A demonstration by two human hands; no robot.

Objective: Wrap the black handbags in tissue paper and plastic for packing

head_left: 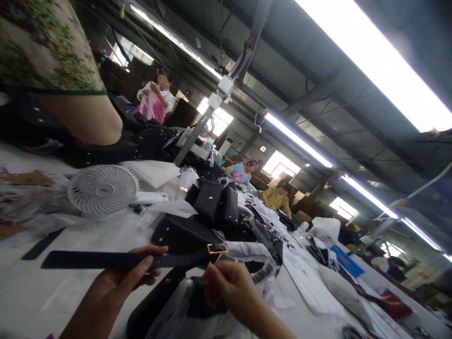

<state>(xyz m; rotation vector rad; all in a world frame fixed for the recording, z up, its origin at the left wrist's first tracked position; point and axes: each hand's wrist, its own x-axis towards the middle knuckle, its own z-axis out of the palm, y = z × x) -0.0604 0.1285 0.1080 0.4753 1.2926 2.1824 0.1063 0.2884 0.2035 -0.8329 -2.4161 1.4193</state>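
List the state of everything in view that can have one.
Black strap: held fairly straight, one end free
Left hand: closed on the strap
Gold buckle: fastened or not, unclear
Right hand: curled near the buckle; grip unclear
Looped strap: covered in pale wrapping
White fan: running or stopped, cannot tell
Ceiling lights: lit

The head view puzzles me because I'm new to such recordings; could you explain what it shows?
There is no machine: one camera, worn on a person's head, looks out over their own bare hands, and the view is tilted. The left hand holds a dark strap. The right hand is just below a gold buckle; its exact grip is unclear. On the pale table are black bags and a white fan. The floral sleeve at upper left is someone else's.
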